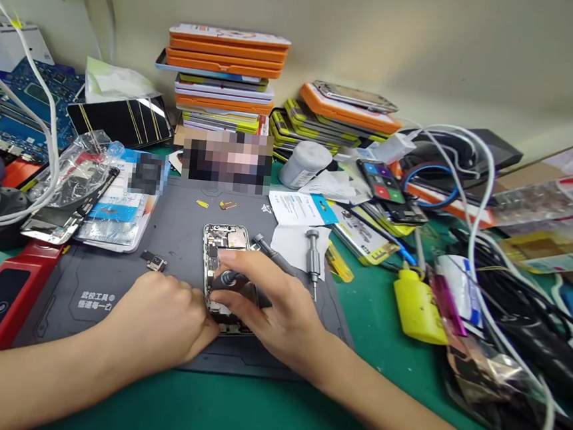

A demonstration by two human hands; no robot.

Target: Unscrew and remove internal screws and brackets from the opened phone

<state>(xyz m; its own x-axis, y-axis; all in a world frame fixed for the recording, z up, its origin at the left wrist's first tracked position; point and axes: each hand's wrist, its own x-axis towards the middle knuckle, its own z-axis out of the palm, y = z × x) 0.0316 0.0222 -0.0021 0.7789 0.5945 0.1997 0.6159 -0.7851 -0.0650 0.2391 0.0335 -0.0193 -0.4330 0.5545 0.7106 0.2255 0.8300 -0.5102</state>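
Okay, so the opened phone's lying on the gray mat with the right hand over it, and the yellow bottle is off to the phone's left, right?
Not quite: the yellow bottle is to the right of the opened phone, as the head view shows.

A green desk [164, 408] carries a dark grey mat [179, 215] with white printed characters on its left part. On the mat lie an opened phone [221, 244], a small black-and-metal part [156, 262] and a tiny yellow piece [202, 203] — all loosely spread. A red device [6, 297] with a dark display lies at the mat's left edge. Right of the mat, the green top holds a yellow bottle [419, 307] and tangled cables [529, 310]. Toward the back — stacked orange cases [227, 62] and a white jar [305, 164].
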